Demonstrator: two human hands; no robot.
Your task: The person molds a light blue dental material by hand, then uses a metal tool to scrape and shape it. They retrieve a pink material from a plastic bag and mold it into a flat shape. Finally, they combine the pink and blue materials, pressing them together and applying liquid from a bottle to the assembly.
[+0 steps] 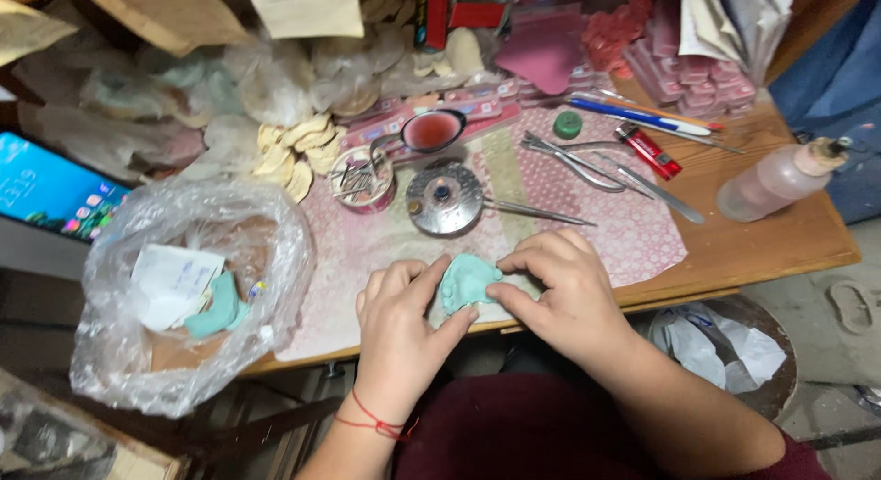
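Your left hand [396,329] and your right hand [562,292] meet at the near edge of the wooden table [789,241], both clamped on a pale teal dental mould [466,280]. Your left thumb and forefinger pinch its 9 o'clock side, and your right thumb and curled fingers press it from 3 o'clock. The mould sits between the two hands, over the pink patterned mat [633,232].

At 9 o'clock of your left hand lies an open clear plastic bag [119,351] holding a white paper slip and another teal piece [217,310]. Just beyond the mould, at 12 o'clock, stands a round metal disc [444,198], with thin tweezers [537,213] running off toward 3 o'clock. A small round tin of pins [360,179] sits at 10 o'clock of the disc, and a spoon-like dish of red liquid [431,130] lies further off at 12 o'clock.

Toward 2 o'clock lie metal pliers and tools [587,163], a red lighter [648,150], a green cap [567,124] and a blue pen [638,117]. A squeeze bottle [775,180] lies near the 3 o'clock edge. Farthest away, pink wax blocks [684,67] are stacked at 1 o'clock, and a lit phone screen [50,191] shows at far 9 o'clock.
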